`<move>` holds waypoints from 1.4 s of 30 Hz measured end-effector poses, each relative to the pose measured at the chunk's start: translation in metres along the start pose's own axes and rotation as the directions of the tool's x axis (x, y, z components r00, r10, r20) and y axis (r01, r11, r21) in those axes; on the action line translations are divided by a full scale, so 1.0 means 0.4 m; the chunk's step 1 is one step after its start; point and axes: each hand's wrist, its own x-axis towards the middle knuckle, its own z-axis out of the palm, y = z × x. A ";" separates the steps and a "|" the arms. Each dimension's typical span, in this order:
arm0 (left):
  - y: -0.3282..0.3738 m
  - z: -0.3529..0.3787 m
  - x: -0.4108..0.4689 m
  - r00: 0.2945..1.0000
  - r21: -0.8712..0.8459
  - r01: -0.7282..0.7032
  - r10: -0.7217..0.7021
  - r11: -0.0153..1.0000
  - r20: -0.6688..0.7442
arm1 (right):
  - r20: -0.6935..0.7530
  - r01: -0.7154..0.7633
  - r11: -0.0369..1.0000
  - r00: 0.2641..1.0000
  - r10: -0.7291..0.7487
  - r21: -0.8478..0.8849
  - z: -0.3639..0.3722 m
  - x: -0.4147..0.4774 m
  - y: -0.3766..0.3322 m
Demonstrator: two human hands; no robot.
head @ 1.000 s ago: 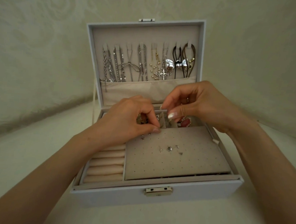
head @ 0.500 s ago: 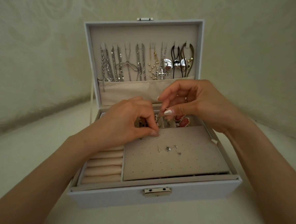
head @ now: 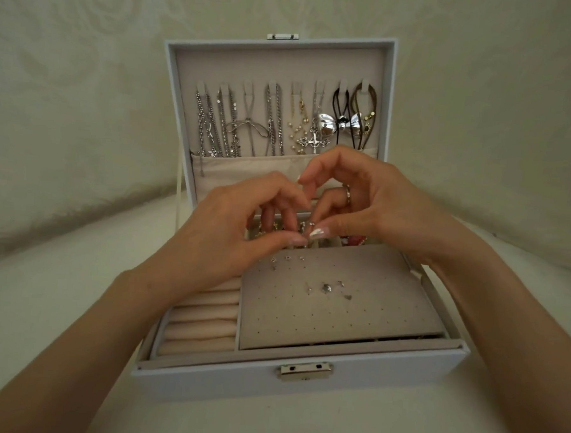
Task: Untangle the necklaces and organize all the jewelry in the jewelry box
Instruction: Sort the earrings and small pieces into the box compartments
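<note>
Left hand [head: 230,236] and right hand [head: 370,204] pinch a tiny silver earring [head: 305,227] over the jewelry box [head: 384,383] panel [head: 338,321]; seating its post likely follows.

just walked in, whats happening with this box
A person is sorting jewelry in an open white jewelry box. Their left hand and right hand meet above the back compartments, fingertips pinching a small silver piece between them; what it is is too small to tell. Necklaces hang from hooks in the lid, a few studs sit on the perforated earring panel, and the ring rolls lie beside it.
</note>
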 end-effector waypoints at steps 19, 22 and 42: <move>0.004 -0.001 0.002 1.000 -0.073 -0.028 0.028 0.997 0.008 | 0.052 0.020 0.994 0.999 -0.014 -0.103 0.025 -0.002 -0.005; 0.006 -0.002 0.002 1.000 -0.082 -0.018 0.019 0.996 0.006 | 0.062 0.025 0.994 0.998 -0.019 -0.102 0.023 -0.003 -0.007; -0.019 -0.010 0.000 0.994 0.025 0.097 -0.095 0.995 -0.061 | 0.307 -0.094 0.878 0.915 0.262 -0.469 0.007 -0.026 -0.020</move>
